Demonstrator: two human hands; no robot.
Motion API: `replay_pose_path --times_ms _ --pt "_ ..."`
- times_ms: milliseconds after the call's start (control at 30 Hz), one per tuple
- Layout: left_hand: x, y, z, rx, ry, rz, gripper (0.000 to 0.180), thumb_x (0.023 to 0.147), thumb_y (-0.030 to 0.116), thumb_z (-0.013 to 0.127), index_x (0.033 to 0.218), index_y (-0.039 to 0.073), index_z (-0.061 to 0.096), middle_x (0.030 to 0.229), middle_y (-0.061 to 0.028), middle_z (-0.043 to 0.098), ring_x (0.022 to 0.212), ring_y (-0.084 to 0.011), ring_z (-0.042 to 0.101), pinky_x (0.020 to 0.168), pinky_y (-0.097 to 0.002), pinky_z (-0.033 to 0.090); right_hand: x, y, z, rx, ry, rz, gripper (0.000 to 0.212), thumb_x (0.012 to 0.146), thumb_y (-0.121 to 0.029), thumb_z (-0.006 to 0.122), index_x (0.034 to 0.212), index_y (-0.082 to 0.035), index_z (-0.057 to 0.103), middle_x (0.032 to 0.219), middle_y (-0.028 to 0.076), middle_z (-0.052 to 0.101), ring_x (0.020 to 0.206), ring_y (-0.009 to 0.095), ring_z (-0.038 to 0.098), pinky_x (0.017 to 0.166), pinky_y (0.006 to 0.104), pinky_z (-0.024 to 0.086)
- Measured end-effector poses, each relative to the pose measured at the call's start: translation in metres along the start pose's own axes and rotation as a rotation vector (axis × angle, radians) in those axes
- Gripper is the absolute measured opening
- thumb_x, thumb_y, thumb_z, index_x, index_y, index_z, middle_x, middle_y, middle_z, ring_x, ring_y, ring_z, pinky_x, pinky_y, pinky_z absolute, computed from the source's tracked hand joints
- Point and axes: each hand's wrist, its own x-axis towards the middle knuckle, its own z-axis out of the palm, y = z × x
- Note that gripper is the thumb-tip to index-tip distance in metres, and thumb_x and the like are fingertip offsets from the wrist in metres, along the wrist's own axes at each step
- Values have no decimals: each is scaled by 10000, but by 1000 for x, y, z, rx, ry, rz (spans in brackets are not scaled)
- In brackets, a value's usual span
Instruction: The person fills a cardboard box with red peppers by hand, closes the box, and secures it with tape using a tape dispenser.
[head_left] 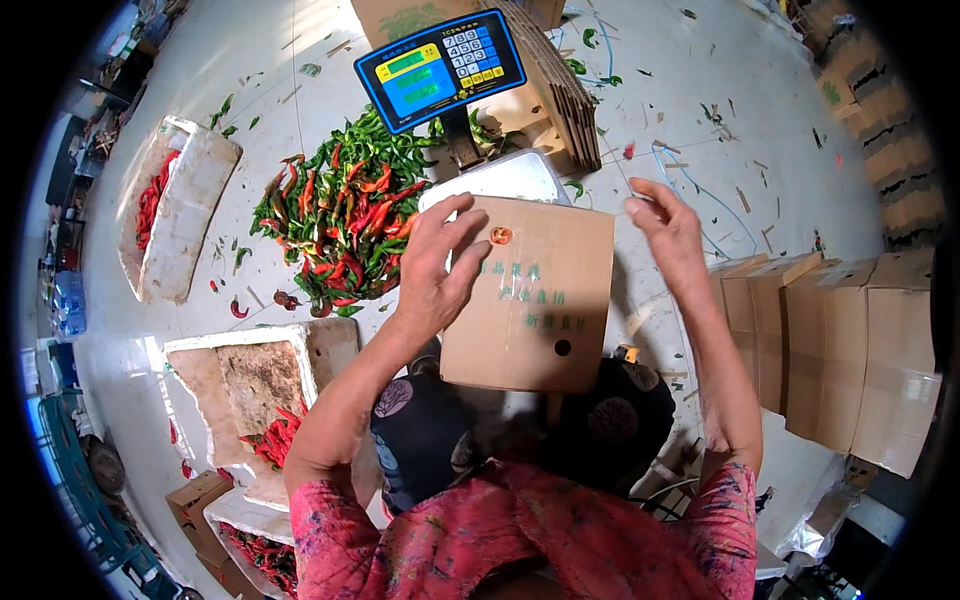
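A closed brown cardboard box [530, 300] with green print, a small red-and-gold sticker and a dark round hole sits in front of me, above my knees. My left hand [437, 265] lies against its upper left edge, fingers spread and partly over the top. Off the upper right corner, my right hand [668, 228] is raised apart from the box, fingers loosely bent and apart, with nothing visible in it. Behind the box stands a scale with a silver weighing plate [510, 178] and a blue display with keypad [440, 70]. The box hides the plate's near part.
A heap of green and red chili peppers [345, 215] lies on the floor left of the scale. White foam boxes [190, 205] with red peppers stand further left. Flattened cardboard [565, 90] leans behind the scale. Several cartons [830, 350] stand at right; blue strapping [690, 195] lies nearby.
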Motion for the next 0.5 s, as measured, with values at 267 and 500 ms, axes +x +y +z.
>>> replay_pose_path --times_ms 267,500 --pt "11 106 -32 -213 -398 536 268 928 73 673 1190 21 700 1192 -183 665 1106 -323 664 956 -403 534 -57 -87 50 299 -320 -68 266 974 -138 643 1179 27 686 1040 73 712 956 121 658 868 286 531" --pt "-32 297 78 -871 -477 597 282 796 272 662 880 5 624 994 -175 578 1021 -350 582 833 -425 520 -97 -173 128 460 -1143 -306 277 1042 -205 591 1205 5 669 1056 126 698 1047 179 667 907 340 519"
